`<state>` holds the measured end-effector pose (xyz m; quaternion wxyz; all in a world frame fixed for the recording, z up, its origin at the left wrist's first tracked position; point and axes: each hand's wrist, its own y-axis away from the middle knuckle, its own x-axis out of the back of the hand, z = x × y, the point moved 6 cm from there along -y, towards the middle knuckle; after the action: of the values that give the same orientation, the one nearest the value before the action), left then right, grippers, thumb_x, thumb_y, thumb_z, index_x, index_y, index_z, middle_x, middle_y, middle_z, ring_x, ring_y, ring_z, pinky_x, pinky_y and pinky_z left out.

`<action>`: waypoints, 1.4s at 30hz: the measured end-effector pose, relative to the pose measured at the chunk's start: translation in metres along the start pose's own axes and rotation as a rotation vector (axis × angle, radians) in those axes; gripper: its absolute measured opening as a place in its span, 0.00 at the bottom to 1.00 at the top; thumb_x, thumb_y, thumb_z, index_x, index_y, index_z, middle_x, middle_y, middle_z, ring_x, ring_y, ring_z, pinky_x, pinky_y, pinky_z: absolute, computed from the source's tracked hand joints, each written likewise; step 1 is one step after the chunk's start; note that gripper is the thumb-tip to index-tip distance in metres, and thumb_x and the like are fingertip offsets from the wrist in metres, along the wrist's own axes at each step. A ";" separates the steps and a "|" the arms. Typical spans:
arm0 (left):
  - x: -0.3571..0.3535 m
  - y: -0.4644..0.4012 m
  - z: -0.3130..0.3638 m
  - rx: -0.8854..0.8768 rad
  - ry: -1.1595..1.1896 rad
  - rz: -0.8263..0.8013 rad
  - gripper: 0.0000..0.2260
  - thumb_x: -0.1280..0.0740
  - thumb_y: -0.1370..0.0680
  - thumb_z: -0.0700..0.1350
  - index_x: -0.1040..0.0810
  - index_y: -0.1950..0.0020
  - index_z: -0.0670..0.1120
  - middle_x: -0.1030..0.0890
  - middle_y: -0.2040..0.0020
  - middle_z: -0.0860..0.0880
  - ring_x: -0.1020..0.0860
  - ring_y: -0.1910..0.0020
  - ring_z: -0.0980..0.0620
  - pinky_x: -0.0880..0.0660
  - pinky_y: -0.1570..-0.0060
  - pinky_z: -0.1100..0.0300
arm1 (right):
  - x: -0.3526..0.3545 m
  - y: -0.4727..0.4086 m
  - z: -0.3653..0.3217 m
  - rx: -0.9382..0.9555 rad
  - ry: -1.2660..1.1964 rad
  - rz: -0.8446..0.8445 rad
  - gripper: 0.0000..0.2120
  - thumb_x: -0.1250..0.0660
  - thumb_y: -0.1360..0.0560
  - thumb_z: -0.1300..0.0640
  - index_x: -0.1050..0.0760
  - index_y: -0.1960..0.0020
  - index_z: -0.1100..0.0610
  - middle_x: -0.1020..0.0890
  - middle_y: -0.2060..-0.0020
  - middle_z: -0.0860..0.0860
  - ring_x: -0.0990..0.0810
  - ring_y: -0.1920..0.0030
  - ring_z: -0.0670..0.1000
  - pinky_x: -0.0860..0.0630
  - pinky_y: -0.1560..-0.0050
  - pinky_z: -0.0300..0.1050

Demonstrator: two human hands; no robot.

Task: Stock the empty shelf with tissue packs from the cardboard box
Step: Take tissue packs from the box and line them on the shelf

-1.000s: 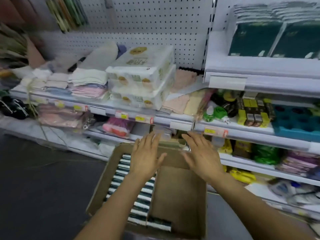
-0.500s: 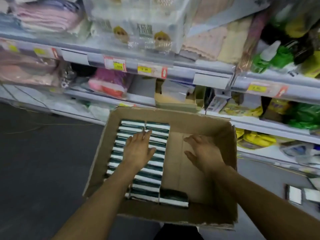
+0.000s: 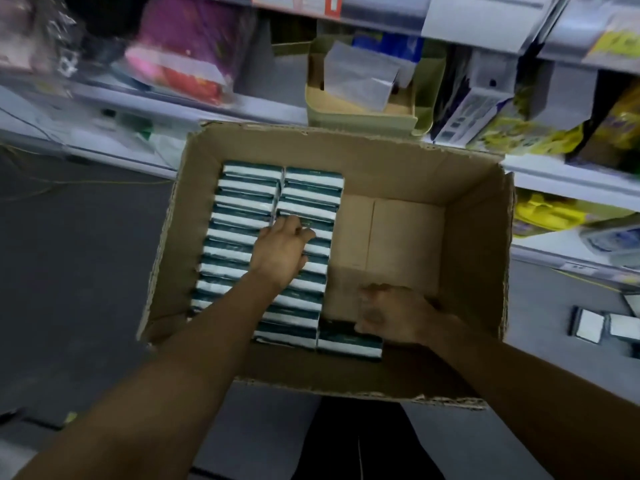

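An open cardboard box (image 3: pixel 346 140) sits below me in front of the shelving. Two rows of dark green and white tissue packs (image 3: pixel 242 209) stand on edge along its left side, and its right half shows bare cardboard floor. My left hand (image 3: pixel 280 251) reaches into the second row, its fingers curled down round the top of a pack there. A single tissue pack (image 3: pixel 346 341) stands at the near end of a third row. My right hand (image 3: pixel 394 313), blurred, curls over that pack's far edge. The shelf to be stocked is out of view.
Low shelves run behind the box, holding a beige tray (image 3: pixel 360 112) of packets, a pink bundle (image 3: pixel 183 57) and yellow packages (image 3: pixel 540 216). Dark floor (image 3: pixel 69 254) lies to the left. Small flat items (image 3: pixel 588 323) lie on the floor at right.
My view has tilted down onto the box. Both hands have dropped inside it: the left now curls on a pack in the second row, and the right has pulled back to the lone near pack.
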<state>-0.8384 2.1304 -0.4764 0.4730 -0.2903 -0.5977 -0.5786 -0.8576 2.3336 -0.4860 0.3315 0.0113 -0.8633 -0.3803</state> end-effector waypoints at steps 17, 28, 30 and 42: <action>0.000 -0.027 0.014 -0.081 -0.479 -0.035 0.09 0.32 0.23 0.43 0.20 0.44 0.52 0.19 0.49 0.52 0.23 0.46 0.49 0.35 0.38 0.53 | -0.041 -0.008 -0.001 -0.040 0.107 -0.110 0.12 0.36 0.23 0.49 0.27 0.41 0.52 0.23 0.45 0.51 0.28 0.52 0.48 0.31 0.53 0.44; 0.101 0.026 0.024 0.127 0.443 0.199 0.09 0.38 0.20 0.46 0.30 0.52 0.41 0.24 0.59 0.42 0.25 0.58 0.39 0.34 0.60 0.51 | 0.078 0.087 0.020 -0.340 -0.700 0.396 0.07 0.31 0.24 0.58 0.26 0.48 0.57 0.20 0.58 0.54 0.18 0.59 0.54 0.18 0.64 0.51; 0.117 0.039 0.034 0.206 0.706 0.206 0.08 0.38 0.19 0.45 0.34 0.51 0.42 0.29 0.64 0.45 0.29 0.62 0.41 0.37 0.65 0.52 | 0.097 0.111 0.014 -0.342 -0.813 0.497 0.08 0.33 0.23 0.58 0.26 0.45 0.57 0.19 0.55 0.55 0.17 0.60 0.57 0.17 0.64 0.57; 0.256 0.091 0.204 -0.017 1.241 0.332 0.13 0.41 0.18 0.39 0.18 0.47 0.48 0.18 0.46 0.53 0.22 0.41 0.52 0.30 0.49 0.67 | 0.189 0.296 0.011 0.077 -0.523 1.284 0.20 0.27 0.29 0.66 0.27 0.42 0.49 0.26 0.41 0.48 0.25 0.43 0.43 0.27 0.47 0.32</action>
<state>-0.9019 2.2908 -0.1833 0.8119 0.0058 -0.1553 -0.5628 -0.9421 2.4995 -0.1886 0.2715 -0.5819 -0.7636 -0.0681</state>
